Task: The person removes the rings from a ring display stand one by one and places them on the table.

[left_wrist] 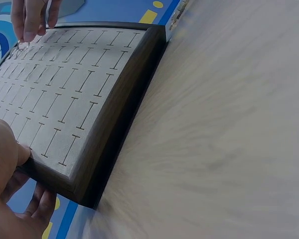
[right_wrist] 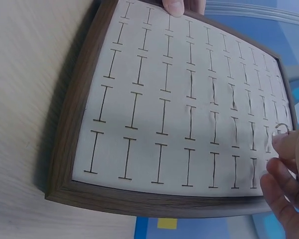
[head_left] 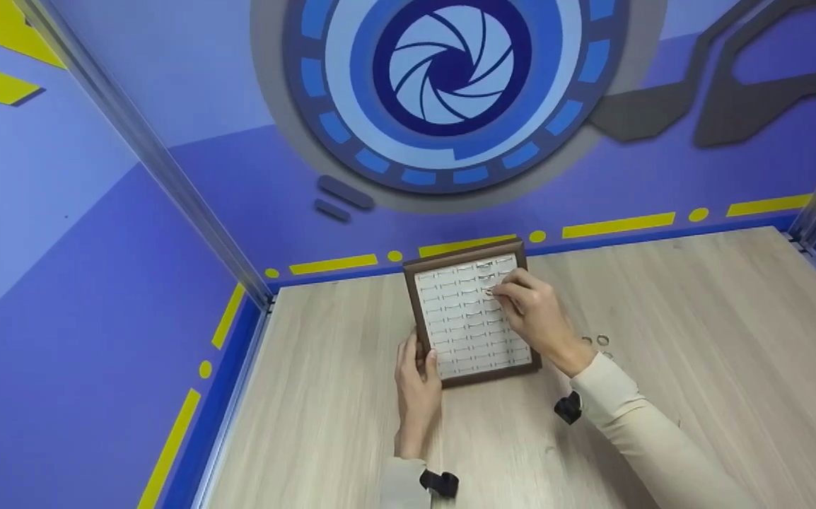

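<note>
A ring display tray (head_left: 493, 375) with a brown wood-look frame and a pale slotted pad (left_wrist: 65, 104) stands tilted up on the table. My left hand (head_left: 416, 385) grips its left edge, thumb over the front and fingers behind. Near the upper right of the pad, my right hand (head_left: 539, 314) pinches a small ring (right_wrist: 282, 126) between thumb and fingertips, close to the slots. Small shiny marks show in slots just above those fingers; whether they are rings I cannot tell. Part of the pad's right side is hidden behind the right hand.
Several loose rings (head_left: 602, 340) lie on the wooden table (head_left: 698, 339) to the right of the tray, partly behind the right wrist. A blue patterned wall panel (head_left: 351, 233) rises close behind the tray, and another stands on the left beyond a metal post (head_left: 189, 191).
</note>
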`<state>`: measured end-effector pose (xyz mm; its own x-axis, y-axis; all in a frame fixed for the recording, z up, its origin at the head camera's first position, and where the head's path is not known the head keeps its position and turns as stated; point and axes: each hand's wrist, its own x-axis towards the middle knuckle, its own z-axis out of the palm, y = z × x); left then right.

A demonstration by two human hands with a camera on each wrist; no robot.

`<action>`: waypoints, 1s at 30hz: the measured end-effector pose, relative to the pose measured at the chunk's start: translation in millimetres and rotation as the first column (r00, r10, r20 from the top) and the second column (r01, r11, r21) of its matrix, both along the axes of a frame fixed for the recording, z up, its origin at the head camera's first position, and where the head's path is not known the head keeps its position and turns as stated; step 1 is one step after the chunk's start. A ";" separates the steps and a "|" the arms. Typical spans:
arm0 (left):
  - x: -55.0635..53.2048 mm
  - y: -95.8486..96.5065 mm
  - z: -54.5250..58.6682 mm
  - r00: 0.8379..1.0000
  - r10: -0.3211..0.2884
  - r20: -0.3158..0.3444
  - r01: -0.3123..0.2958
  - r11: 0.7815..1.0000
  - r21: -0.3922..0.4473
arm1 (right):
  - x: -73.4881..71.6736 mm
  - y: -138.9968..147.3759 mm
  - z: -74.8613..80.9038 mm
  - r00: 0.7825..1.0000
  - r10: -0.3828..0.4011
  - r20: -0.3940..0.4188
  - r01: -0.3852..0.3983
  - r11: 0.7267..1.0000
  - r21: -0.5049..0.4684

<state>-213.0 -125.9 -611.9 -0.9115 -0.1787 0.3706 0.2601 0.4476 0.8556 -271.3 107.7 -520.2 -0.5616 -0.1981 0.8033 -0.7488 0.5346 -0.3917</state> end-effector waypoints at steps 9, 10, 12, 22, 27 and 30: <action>0.7 -0.4 0.0 1.000 0.005 -0.018 -0.005 1.000 0.002 | 13.4 9.8 1.7 1.000 -0.004 -0.002 0.004 0.997 0.080; 0.8 -0.5 -0.3 1.000 0.005 -0.017 -0.005 1.000 0.003 | 15.4 11.8 1.6 1.000 -0.004 -0.001 0.004 0.996 0.089; 0.6 -0.6 -0.7 1.000 0.001 -0.019 -0.001 1.000 0.006 | 19.0 16.3 0.9 1.000 -0.012 -0.001 0.012 0.994 0.106; -1.6 -0.7 -0.1 0.999 -0.003 -0.041 0.003 1.000 0.005 | 30.5 38.1 -5.5 0.998 -0.056 -0.042 0.063 0.982 0.175; -1.5 0.2 -0.2 0.999 0.002 -0.032 -0.001 1.000 0.006 | 35.6 47.8 -10.3 0.998 -0.055 -0.030 0.060 0.979 0.193; -0.9 0.8 -0.6 0.999 0.001 -0.032 0.000 1.000 0.004 | 40.3 54.1 -13.3 0.999 -0.041 -0.012 0.043 0.979 0.200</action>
